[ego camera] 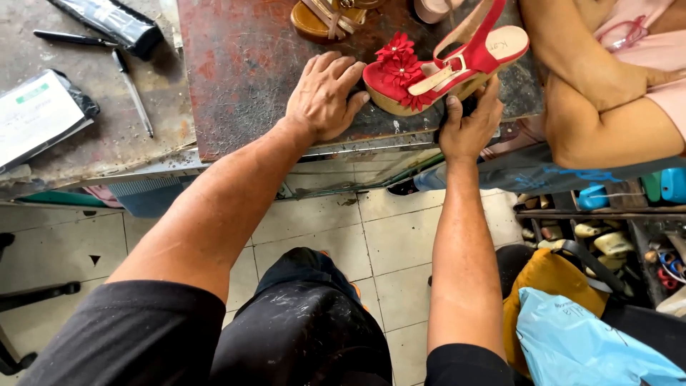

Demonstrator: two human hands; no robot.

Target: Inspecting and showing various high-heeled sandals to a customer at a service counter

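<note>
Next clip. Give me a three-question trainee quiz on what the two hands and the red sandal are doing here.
1. True or false: the left hand lies flat on the worn bench top, beside the toe of the red sandal.
2. Which part of the sandal does the right hand touch? A) the flowers B) the sole's lower edge C) the ankle strap
3. Fill in: the sandal's toe is trimmed with red ____.

Key: 1 true; 2 B; 3 flowers.
</note>
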